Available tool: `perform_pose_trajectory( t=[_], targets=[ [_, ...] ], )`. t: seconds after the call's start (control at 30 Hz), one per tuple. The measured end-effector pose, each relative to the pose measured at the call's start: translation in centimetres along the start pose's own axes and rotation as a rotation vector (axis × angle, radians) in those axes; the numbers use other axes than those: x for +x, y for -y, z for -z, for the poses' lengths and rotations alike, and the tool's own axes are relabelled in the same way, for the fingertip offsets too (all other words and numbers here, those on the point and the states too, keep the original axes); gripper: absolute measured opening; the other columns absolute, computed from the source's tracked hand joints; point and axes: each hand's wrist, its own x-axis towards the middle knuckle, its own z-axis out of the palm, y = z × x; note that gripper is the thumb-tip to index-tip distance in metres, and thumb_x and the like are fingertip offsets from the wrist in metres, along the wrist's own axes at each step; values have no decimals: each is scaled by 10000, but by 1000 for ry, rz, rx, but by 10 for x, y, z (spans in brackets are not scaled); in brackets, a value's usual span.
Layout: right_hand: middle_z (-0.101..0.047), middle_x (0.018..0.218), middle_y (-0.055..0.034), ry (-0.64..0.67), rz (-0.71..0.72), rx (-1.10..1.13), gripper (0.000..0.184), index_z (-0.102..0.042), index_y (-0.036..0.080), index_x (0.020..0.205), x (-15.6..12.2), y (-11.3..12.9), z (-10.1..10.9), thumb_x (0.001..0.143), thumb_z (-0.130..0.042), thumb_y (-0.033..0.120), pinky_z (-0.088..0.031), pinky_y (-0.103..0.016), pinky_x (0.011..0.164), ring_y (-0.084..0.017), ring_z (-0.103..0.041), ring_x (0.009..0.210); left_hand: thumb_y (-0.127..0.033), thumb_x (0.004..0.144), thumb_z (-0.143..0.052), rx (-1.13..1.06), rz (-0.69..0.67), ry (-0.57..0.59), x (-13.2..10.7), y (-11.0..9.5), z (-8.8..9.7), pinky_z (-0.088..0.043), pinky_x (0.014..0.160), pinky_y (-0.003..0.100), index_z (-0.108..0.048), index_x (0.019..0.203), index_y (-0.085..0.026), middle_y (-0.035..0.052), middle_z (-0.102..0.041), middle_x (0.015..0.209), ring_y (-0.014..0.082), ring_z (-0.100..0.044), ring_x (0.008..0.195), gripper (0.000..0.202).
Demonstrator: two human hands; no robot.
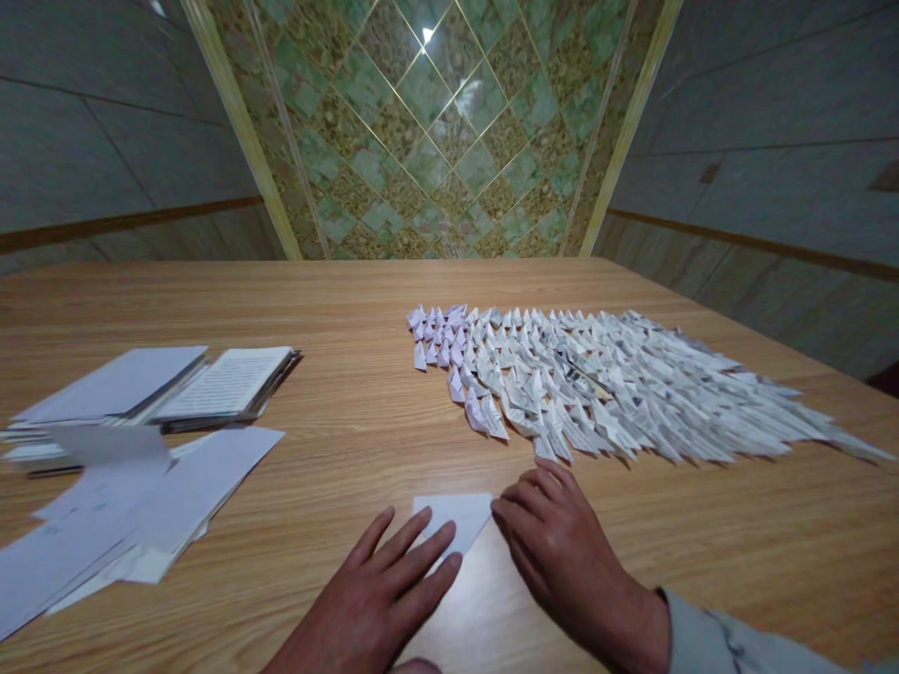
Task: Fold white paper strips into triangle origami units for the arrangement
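A small white sheet of paper [456, 520] lies flat on the wooden table [365, 309] close to the near edge. My left hand [383, 594] lies flat and open on its left part, fingers stretched out. My right hand [562, 548] rests at the sheet's right corner with its fingers curled down onto the paper's edge. Just beyond the right hand spreads a large mass of small folded paper boats [596, 384], laid in rows.
At the left lie loose white sheets [140, 505] and an open book [225, 384] on a paper stack. Tiled walls and a green patterned panel [449, 131] rise behind the table.
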Motion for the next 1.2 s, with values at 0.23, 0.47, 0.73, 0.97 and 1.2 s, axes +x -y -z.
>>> perform_pose_trajectory(
  t=[0.23, 0.47, 0.73, 0.97, 1.2],
  targets=[
    [-647, 974, -54, 199, -240, 97, 59, -658, 181, 975, 29, 6, 6, 921, -650, 160, -409, -363, 827, -237, -557, 935, -497, 911, -663, 31, 114, -41, -12, -5, -17, -299, 1157, 622, -282, 1587, -338, 150, -425, 1588, 370, -433, 1421, 792],
    [-636, 987, -30, 288, -218, 54, 142, -635, 201, 932, 35, 10, -2, 849, -751, 201, -368, -354, 802, -238, -546, 937, -497, 884, -702, -39, 145, -37, -9, -9, -12, -366, 1108, 634, -289, 1581, -361, 146, -540, 1486, 382, -509, 1329, 822],
    [-634, 980, -31, 267, -280, 70, 212, -642, 207, 971, 31, 8, 4, 815, -780, 166, -364, -362, 819, -246, -542, 936, -454, 829, -762, -123, 166, 53, -6, -9, -14, -305, 1114, 694, -302, 1570, -367, 59, -470, 1577, 412, -459, 1352, 877],
    [-666, 944, -21, 285, -332, 153, 220, -655, 204, 945, 30, 7, 3, 797, -773, 93, -384, -348, 816, -231, -573, 912, -409, 745, -833, -84, 156, 60, -6, -11, -19, -318, 1076, 718, -356, 1545, -333, 78, -467, 1575, 433, -472, 1331, 935],
    [-683, 917, -41, 273, -343, 150, 123, -680, 176, 912, 37, 5, 1, 853, -697, 70, -406, -353, 825, -225, -586, 898, -361, 754, -825, -38, 126, 56, 1, -13, -4, -374, 1053, 672, -438, 1495, -293, 95, -535, 1521, 406, -529, 1292, 838]
  ],
)
